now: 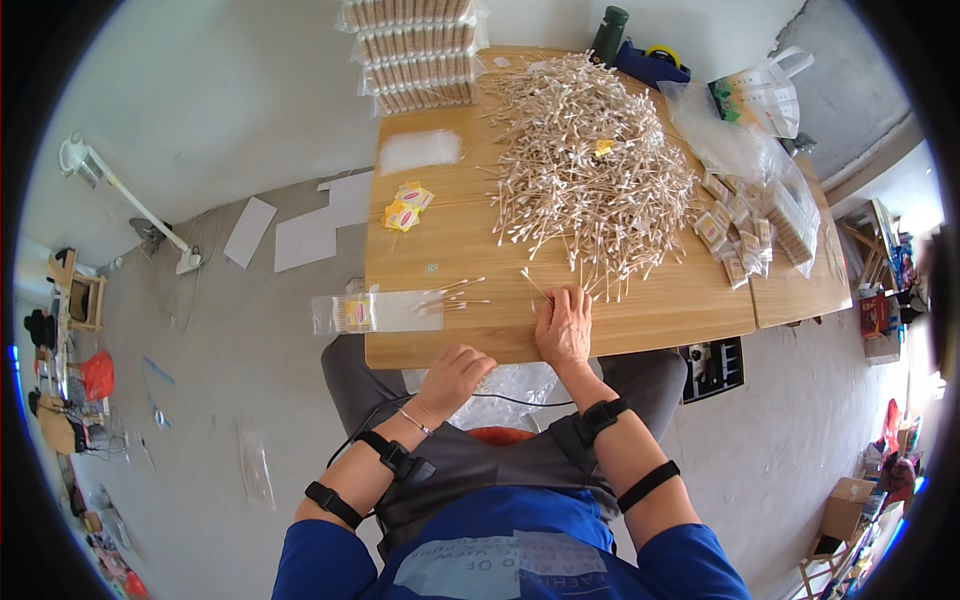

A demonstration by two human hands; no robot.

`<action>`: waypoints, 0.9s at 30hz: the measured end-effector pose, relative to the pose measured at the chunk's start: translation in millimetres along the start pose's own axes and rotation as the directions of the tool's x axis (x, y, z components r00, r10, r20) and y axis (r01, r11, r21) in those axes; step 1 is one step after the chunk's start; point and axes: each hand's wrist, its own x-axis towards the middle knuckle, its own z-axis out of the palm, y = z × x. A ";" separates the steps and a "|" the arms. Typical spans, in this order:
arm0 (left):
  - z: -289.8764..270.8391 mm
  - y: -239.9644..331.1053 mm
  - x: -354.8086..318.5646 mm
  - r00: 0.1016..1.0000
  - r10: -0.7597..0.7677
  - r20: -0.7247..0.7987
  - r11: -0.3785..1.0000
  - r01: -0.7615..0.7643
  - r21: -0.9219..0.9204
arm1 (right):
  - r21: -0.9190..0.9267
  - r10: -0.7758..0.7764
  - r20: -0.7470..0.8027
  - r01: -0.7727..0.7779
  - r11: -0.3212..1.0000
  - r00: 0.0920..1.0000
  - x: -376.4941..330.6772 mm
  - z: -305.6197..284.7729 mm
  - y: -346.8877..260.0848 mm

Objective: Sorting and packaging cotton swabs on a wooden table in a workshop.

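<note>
A clear plastic sleeve is lying at the left edge of the wooden surface, overhanging the rim. Just to its right, a small batch of cotton swabs is resting near the sleeve's mouth, outside it.

The left hand is sitting at the near edge of the surface, fingers curled loosely; its grip is grasping nothing visible, and whether it is pinching the clear bags on the lap cannot be told.

The right hand is lying flat on the surface, grip released, fingertips touching a few stray swabs at the near fringe of the large swab pile.

Filled packs are standing stacked at the far edge, and small packets are lying at the right, beside loose plastic bags.

Judgement: the work is appearing partly done. Several packs are already filled; the small batch is not yet inside the sleeve, and the large pile is remaining to be sorted.
</note>
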 end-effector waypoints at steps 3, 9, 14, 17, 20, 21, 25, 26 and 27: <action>-5.5 2.2 1.8 0.988 -0.145 -0.047 0.988 0.142 -0.058 | 0.004 0.004 0.019 -0.004 1.000 1.000 -0.5 -0.2 0.9; -18.6 -27.4 16.4 0.932 -0.315 -0.182 0.947 0.322 0.013 | -0.018 -0.007 0.000 0.007 1.000 1.000 0.0 -0.2 -0.4; -16.9 -61.2 12.7 0.786 -0.574 -0.229 0.807 0.591 0.006 | 0.003 -0.039 0.000 0.039 0.999 0.999 1.7 -0.8 -3.6; -17.9 -58.7 17.2 0.815 -0.551 -0.177 0.827 0.562 0.015 | -0.020 -0.092 -0.036 0.091 0.996 0.995 -1.6 1.3 -5.5; -20.3 -57.1 15.2 0.795 -0.575 -0.194 0.809 0.588 0.011 | -0.013 -0.216 -0.025 0.216 0.976 0.976 4.3 5.5 -31.7; -19.8 -57.8 15.7 0.792 -0.580 -0.193 0.806 0.592 0.011 | 0.000 -0.275 -0.004 0.275 0.961 0.961 7.2 8.3 -42.4; -13.6 -60.4 16.2 0.813 -0.540 -0.220 0.827 0.561 0.042 | 0.024 -0.277 0.200 0.278 0.960 0.940 19.3 32.9 -55.6; -11.9 -61.9 15.4 0.815 -0.529 -0.237 0.828 0.557 0.068 | 0.024 -0.279 0.200 0.280 0.960 0.939 20.8 35.0 -55.4; -12.7 -61.5 15.1 0.811 -0.533 -0.239 0.825 0.562 0.067 | 0.005 -0.288 0.226 0.295 0.956 0.931 21.5 35.6 -54.5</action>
